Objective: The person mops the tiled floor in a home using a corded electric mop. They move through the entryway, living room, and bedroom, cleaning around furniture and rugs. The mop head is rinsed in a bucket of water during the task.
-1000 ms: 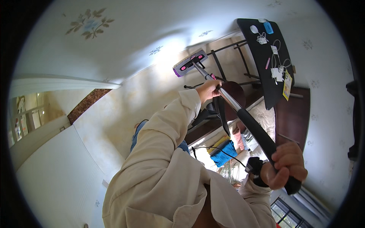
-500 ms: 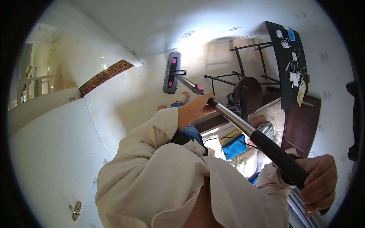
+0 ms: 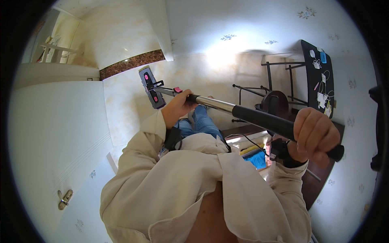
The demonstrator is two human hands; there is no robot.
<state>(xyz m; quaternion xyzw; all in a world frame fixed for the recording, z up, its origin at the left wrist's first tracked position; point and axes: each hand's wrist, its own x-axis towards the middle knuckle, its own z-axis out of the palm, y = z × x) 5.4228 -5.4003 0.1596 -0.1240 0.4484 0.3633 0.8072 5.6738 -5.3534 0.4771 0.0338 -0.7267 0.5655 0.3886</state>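
A flat mop (image 3: pixel 265 120) runs slantwise across in front of me, its handle part shiny metal, part black grip. Wrapped round the lower metal pole is my left hand (image 3: pixel 178 106). Higher up, near the black end, my right hand (image 3: pixel 316 135) grips the thick sleeve, with a dark band and device on that wrist. The grey mop head (image 3: pixel 148 87), with pink clips and a purplish fringe, lies on the pale floor (image 3: pixel 121 103) at the far left, just short of the brown marble threshold (image 3: pixel 133 63).
A white door (image 3: pixel 60 133) stands at the left. To the right are a round dark stool (image 3: pixel 276 103) and a black table (image 3: pixel 318 81) with cables and small items on it. A blue cloth (image 3: pixel 256 160) lies among things on a shelf below. Flowered wall (image 3: pixel 243 24) rises behind.
The mop head has moved left across the floor toward the threshold. Both hands still hold the handle; the right one has risen, and the handle now lies flatter. The view has shifted too.
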